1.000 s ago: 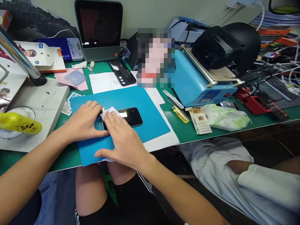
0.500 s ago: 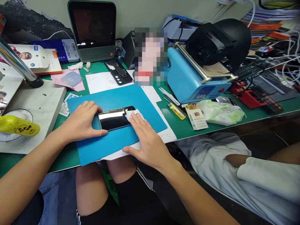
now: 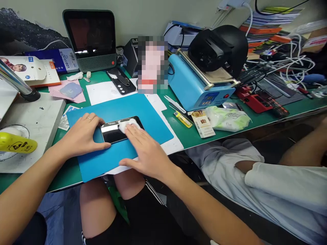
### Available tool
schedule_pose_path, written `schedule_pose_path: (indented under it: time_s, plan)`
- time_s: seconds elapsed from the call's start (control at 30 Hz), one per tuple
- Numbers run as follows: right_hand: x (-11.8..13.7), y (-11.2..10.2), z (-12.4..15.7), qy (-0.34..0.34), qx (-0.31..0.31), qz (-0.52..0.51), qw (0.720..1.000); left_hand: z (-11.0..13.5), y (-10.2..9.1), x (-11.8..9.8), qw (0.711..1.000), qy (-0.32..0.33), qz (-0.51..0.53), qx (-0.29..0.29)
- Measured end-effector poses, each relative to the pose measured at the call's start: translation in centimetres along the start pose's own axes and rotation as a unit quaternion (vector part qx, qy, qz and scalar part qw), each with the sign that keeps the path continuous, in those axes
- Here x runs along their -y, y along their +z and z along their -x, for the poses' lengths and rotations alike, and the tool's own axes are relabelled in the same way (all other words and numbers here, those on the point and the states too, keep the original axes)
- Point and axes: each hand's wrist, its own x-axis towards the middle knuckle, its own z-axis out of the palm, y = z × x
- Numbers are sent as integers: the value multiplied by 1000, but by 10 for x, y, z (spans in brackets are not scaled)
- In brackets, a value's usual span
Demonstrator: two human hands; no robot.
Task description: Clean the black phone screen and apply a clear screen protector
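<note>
Phone (image 3: 113, 134) screen-up on blue mat (image 3: 99, 163), green desk (image 3: 62, 177), pale wall (image 3: 150, 17) behind. Long axis left-right, right end angled away. My left hand (image 3: 83, 134) clamps its left end; right hand (image 3: 148, 151), thumb apart, presses tissue (image 3: 124, 125).

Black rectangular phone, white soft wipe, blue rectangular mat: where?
Black rectangular phone (image 3: 113, 134): head view, screen.
White soft wipe (image 3: 130, 121): head view, upper part.
Blue rectangular mat (image 3: 102, 160): head view, bare near part.

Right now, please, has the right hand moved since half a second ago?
Yes: the right hand has shifted left along the phone, toward its middle.
</note>
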Motion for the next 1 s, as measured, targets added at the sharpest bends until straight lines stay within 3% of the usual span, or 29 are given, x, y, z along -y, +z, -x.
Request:
schedule_pose_path:
  time_s: [0.17, 0.43, 0.57, 0.77, 0.9, 1.0]
  plan:
    - [-28, -18, -9, 52, 36, -21, 998, -1, -1, -3, 1000, -5, -10, 15]
    - [-15, -18, 19, 21, 13, 5, 1000, 1, 0, -3, 1000, 3, -18, 20]
    - [-14, -15, -8, 43, 47, 16, 998, 2, 0, -1, 1000, 5, -2, 8]
    - [27, 6, -53, -16, 46, -21, 999, 3, 5, -5, 1000, -12, -18, -17]
    - [37, 10, -60, -58, 40, -38, 997, 1, 7, -6, 999, -32, -37, -23]
    - [32, 9, -49, -88, 37, -33, 995, 2, 7, -3, 1000, -14, -17, -21]
